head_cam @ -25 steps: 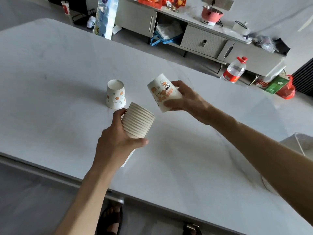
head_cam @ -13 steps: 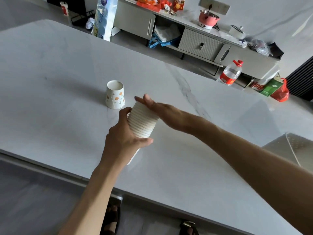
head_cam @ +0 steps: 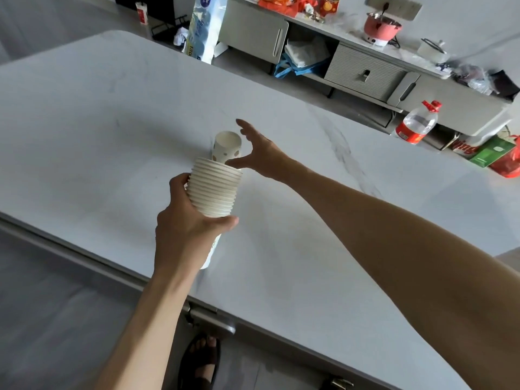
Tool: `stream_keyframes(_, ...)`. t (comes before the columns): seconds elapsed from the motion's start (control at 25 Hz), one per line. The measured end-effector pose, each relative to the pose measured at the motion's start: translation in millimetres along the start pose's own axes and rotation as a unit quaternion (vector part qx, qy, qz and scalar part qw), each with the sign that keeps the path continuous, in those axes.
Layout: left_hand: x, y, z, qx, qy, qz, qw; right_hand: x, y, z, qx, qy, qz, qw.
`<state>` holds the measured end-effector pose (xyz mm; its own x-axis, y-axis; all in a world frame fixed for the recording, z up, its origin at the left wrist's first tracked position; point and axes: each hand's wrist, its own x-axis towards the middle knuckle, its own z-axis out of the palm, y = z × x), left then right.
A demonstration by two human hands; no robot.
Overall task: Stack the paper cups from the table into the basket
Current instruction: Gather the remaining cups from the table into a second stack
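My left hand [head_cam: 188, 229] grips a stack of several nested white paper cups [head_cam: 214, 190], held tilted above the marble table [head_cam: 84, 130], rims pointing up and away. Just beyond the stack one paper cup with orange dots [head_cam: 227, 147] stands upside down on the table. My right hand [head_cam: 259, 153] is open right beside that cup, fingers spread, thumb near the stack's rim, holding nothing. The basket is out of view.
Past the table's far edge is a low grey cabinet [head_cam: 365, 68] with a pink pot [head_cam: 381, 25], a water bottle [head_cam: 417, 122] on the floor, and a blue-white bag [head_cam: 202, 29]. A sandalled foot [head_cam: 201, 361] shows under the near edge.
The printed cup that my right hand held went onto the stack. My right hand then let go, opened and moved over to the upside-down cup. The view shifted right.
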<state>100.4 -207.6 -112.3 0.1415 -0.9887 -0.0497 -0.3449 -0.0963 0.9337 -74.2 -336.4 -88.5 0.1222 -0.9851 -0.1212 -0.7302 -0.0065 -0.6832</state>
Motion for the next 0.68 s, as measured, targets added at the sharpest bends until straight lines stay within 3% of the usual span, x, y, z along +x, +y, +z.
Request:
stream_keyframes(0.16, 1.9, 0.4, -1.0, -0.014, 0.011, -0.025, 1.0, 20.9, -2.3, 25.8, 0.098, 0.075, 0.071, 0.99)
stream_keyframes(0.32, 0.4, 2.9, 6.5, -0.015, -0.007, -0.027, 1.0, 2.6, 1.6, 16.0, 0.116, 0.127, 0.073, 0.982)
stream_keyframes(0.52, -15.9, 19.4, 30.3, -0.03, -0.078, -0.001, 0.996, -129.9, 51.5, -29.0, 0.094, 0.184, 0.082, 0.975)
stream_keyframes(0.68, -47.3, 33.7, 65.1, -0.014, -0.157, 0.048, 0.986, -249.7, 91.0, -42.5, 0.105, 0.24, 0.136, 0.955)
